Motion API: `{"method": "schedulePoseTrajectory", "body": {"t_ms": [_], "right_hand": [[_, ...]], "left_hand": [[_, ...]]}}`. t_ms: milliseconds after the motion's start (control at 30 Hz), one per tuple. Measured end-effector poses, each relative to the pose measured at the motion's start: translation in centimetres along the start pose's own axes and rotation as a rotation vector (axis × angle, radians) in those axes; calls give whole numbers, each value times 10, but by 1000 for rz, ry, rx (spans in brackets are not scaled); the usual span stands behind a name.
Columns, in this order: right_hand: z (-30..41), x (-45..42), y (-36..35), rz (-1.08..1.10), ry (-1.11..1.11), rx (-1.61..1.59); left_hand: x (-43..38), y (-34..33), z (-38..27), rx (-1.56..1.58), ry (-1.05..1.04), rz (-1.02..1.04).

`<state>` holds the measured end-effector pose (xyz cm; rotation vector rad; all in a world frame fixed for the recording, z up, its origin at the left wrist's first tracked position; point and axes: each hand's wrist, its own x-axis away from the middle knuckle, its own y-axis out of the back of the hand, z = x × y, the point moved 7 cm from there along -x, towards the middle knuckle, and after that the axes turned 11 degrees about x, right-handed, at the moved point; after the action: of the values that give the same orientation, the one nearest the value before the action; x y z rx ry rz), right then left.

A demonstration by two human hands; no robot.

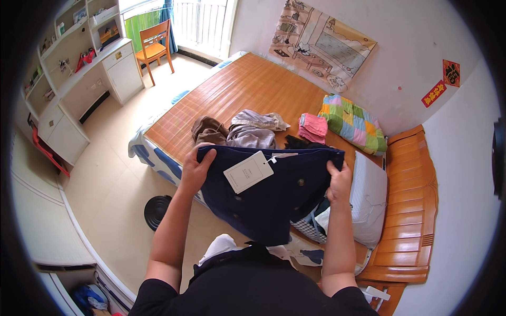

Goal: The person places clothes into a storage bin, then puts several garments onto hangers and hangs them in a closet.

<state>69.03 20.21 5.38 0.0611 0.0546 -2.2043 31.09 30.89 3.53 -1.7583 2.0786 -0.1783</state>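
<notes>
A navy blue buttoned garment, probably a skirt, hangs spread between my two hands, over the near edge of the bed. My left hand grips its top left corner, thumb in front. The top right corner is pinched in my right hand. A white paper tag with writing dangles from the waistband. Behind the garment, on the bed's woven mat, lie brown clothing, grey clothing, a folded pink cloth and a black item, partly hidden.
A patchwork quilt and a striped pillow lie near the wooden headboard. A houndstooth bag with contents sits by my right forearm. On the floor is a round black object. A wooden chair stands by the desk.
</notes>
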Motion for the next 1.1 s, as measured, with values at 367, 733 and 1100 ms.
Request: {"method": "schedulePoseTrajectory", "body": {"t_ms": [367, 733, 1100], "right_hand": [[-65, 34, -36, 53, 128, 439], [26, 93, -115, -37, 1158, 735], [-36, 73, -144, 476, 340, 390]], "left_hand": [[1, -87, -135, -684, -463, 500], [-11, -141, -184, -837, -400, 710], [-7, -140, -192, -886, -380, 791]]}}
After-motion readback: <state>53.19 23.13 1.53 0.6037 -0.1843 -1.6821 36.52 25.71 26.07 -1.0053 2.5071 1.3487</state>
